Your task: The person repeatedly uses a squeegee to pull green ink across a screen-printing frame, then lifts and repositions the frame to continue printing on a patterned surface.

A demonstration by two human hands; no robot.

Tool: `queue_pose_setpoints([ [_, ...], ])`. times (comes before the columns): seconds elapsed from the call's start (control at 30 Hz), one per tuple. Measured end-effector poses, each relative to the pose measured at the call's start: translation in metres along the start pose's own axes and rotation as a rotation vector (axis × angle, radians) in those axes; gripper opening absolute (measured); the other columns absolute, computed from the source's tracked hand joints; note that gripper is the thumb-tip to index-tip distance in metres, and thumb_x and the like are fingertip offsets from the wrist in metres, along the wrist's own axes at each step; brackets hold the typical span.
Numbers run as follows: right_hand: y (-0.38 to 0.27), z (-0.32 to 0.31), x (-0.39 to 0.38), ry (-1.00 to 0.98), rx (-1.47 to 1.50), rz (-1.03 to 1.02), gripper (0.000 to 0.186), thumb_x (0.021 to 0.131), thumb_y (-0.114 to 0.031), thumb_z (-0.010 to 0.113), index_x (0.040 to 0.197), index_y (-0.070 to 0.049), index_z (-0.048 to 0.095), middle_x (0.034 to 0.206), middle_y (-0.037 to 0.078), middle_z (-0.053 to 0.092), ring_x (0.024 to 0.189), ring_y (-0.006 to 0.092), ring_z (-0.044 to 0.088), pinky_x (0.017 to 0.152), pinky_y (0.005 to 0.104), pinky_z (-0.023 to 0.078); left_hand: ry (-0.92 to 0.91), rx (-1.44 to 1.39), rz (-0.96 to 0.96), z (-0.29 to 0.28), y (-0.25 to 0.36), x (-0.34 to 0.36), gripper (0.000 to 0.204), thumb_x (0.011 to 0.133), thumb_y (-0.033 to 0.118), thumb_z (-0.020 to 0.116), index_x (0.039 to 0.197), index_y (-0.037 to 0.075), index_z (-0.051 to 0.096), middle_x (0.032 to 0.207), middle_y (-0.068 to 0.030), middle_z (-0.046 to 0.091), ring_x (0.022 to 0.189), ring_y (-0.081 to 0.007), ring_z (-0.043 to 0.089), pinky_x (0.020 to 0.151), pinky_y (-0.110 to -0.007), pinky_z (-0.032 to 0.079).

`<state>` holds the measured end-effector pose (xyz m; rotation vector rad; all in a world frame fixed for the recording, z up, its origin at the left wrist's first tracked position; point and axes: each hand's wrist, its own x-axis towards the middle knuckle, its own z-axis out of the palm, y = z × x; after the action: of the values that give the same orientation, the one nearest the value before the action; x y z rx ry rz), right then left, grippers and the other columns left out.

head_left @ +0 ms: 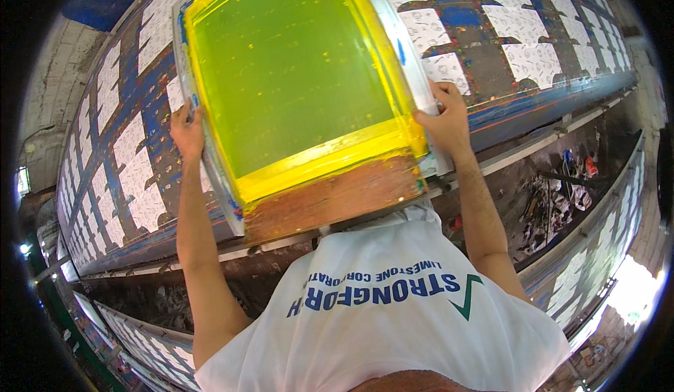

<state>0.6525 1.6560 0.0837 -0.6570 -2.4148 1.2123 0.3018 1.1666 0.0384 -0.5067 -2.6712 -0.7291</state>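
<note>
And here's the table (484, 69), stretching across from left to right, with the screen (295, 86) over its near edge, the board (337, 194) at the screen's near end reaching past that edge toward the person. Left hand (187, 131) on the screen's left side, right hand (447, 118) across on the right! Sheets (144, 195) in rows on the surface to the left, more to the right, toward the right end. Along the near edge, a rail (519, 147); below it at right, scraps (554, 202) between this table and a second table (588, 232), itself carrying sheets.
</note>
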Motion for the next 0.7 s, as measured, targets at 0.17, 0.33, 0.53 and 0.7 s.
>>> queue_pose_setpoints([
  [0.17, 0.092, -0.090, 0.029, -0.016, -0.055, 0.031, 0.068, 0.074, -0.008, 0.081, 0.140, -0.003, 0.067, 0.120, 0.011, 0.061, 0.110, 0.0231, 0.063, 0.090, 0.0331, 0.053, 0.069, -0.011, 0.012, 0.069, 0.117, -0.021, 0.043, 0.086, 0.019, 0.084, 0.127, 0.007, 0.077, 0.095, -0.0149, 0.068, 0.086, -0.0271, 0.065, 0.078, -0.039, 0.054],
  [0.33, 0.150, -0.140, 0.039, -0.032, -0.095, 0.030, 0.067, 0.076, -0.008, 0.080, 0.142, -0.003, 0.065, 0.118, 0.006, 0.058, 0.104, 0.0170, 0.060, 0.087, 0.0284, 0.050, 0.071, -0.009, 0.020, 0.105, 0.182, -0.034, 0.042, 0.084, 0.017, 0.085, 0.124, 0.005, 0.078, 0.094, -0.0148, 0.069, 0.083, -0.0275, 0.066, 0.074, -0.041, 0.054],
  [0.53, 0.178, -0.157, 0.040, -0.054, -0.047, 0.033, 0.067, 0.076, -0.006, 0.081, 0.141, -0.002, 0.065, 0.114, 0.007, 0.056, 0.102, 0.0177, 0.058, 0.086, 0.0296, 0.049, 0.076, 0.005, 0.005, 0.114, 0.209, -0.041, 0.043, 0.084, 0.018, 0.085, 0.125, 0.006, 0.078, 0.095, -0.0149, 0.069, 0.084, -0.0290, 0.066, 0.075, -0.041, 0.054],
  [0.7, 0.184, -0.165, 0.042, -0.016, -0.116, -0.111, 0.067, 0.075, -0.005, 0.082, 0.140, -0.002, 0.066, 0.111, 0.008, 0.057, 0.104, 0.0224, 0.058, 0.090, 0.0331, 0.049, 0.094, 0.004, 0.000, 0.114, 0.221, -0.042, 0.044, 0.083, 0.019, 0.085, 0.126, 0.008, 0.078, 0.097, -0.0148, 0.069, 0.086, -0.0286, 0.067, 0.076, -0.040, 0.054],
])
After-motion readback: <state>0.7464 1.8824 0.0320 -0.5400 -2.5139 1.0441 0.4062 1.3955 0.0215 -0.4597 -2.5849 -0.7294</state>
